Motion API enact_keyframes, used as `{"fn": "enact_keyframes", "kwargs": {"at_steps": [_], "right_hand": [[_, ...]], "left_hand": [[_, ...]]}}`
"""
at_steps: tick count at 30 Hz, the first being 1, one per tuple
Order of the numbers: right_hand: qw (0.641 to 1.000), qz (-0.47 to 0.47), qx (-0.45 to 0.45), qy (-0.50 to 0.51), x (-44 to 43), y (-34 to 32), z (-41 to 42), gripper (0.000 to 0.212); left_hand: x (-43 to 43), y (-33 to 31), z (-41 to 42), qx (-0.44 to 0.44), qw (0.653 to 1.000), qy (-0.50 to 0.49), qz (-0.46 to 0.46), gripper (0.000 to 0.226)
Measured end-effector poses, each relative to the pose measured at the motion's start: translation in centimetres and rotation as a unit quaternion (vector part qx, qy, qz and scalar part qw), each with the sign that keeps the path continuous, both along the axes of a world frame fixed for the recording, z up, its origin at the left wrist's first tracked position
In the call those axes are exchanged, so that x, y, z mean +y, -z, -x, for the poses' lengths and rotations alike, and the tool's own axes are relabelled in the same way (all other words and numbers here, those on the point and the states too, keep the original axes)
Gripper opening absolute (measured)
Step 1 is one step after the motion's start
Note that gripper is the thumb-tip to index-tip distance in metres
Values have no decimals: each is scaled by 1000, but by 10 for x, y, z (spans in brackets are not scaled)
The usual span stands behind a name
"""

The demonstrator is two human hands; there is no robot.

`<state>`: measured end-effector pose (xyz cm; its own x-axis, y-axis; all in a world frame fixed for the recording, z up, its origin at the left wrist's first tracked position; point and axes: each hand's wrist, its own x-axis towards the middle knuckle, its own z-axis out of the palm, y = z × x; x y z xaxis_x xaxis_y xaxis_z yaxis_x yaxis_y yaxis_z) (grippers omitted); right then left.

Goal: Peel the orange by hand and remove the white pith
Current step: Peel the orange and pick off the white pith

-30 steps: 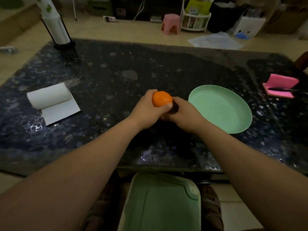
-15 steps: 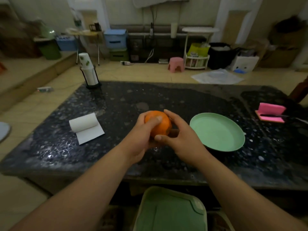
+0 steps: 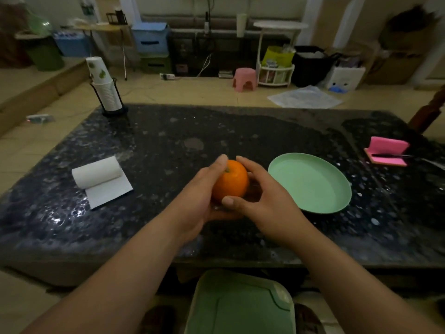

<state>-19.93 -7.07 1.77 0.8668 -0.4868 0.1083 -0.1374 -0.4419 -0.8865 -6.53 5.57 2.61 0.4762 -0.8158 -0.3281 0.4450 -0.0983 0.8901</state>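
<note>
Our left hand (image 3: 196, 198) and right hand (image 3: 267, 201) both clasp the unpeeled orange (image 3: 231, 183); we should dig a thumbnail in beside the stem (image 3: 226, 169).

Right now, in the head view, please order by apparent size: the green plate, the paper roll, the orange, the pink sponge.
1. green plate
2. paper roll, with its loose sheet
3. orange and pink sponge: about alike; the orange is held nearer the camera, so I leave them unranked.
</note>
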Motion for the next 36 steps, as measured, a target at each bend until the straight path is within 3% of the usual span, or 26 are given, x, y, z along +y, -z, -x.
{"fn": "enact_keyframes", "kwargs": {"at_steps": [7,9,11,14,16,19,30,36], "right_hand": [[999,-2,41,-28,-3,-1,-9,84],[996,-82,44,-6,-1,-9,-12,69],[972,-222,68,40,-1,-15,-18,55],[918,-368,118,82,-4,-18,-25,75],[919,-359,144,76,-7,-17,-24,90],[934,-324,149,26,-9,-16,-23,100],[969,-190,147,52,-1,-27,-17,83],[974,-149,162,46,-2,-31,-12,80]], "left_hand": [[6,1,-11,-32,999,28,-20,51],[7,-2,-12,-60,996,51,-45,60],[7,-1,-13,-138,987,59,-55,64],[6,-2,-19,-273,958,84,-35,70],[5,-2,-20,-310,946,89,-34,71],[4,-1,-19,-247,967,55,-22,62],[10,-2,-13,-171,982,81,-13,49],[14,0,-17,-98,988,117,6,56]]}}
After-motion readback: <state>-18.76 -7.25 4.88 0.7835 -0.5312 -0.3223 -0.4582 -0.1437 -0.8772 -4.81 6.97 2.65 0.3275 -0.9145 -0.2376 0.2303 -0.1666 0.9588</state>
